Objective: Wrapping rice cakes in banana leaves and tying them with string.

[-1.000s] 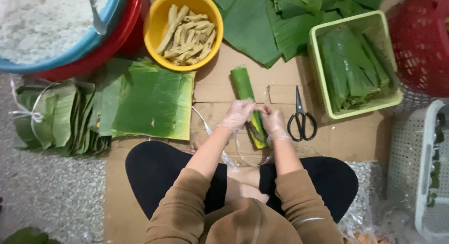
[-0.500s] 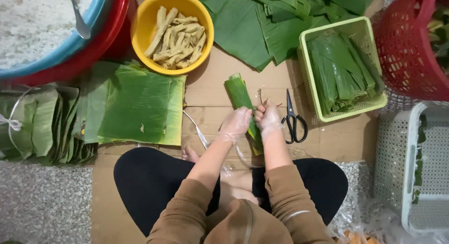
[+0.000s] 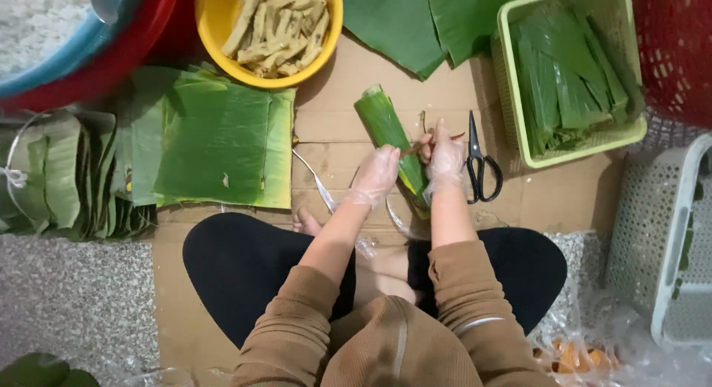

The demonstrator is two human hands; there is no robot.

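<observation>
Between the two gloved hands lies a green leaf roll [image 3: 386, 127] on the cardboard [image 3: 341, 142]; its near end is hidden under the fingers. The left hand [image 3: 377, 175] closes over the roll's near part. The right hand [image 3: 443, 158] pinches a thin strip at the roll's side; what the strip is stays hard to make out. Just right of the right hand lie scissors [image 3: 478, 164], with bare cardboard beyond the roll. Left of the left hand a flat leaf [image 3: 222, 142] spreads. Farther out sit a yellow bowl [image 3: 215, 16], cut off at the top, and a green basket [image 3: 571, 68] of leaf strips.
</observation>
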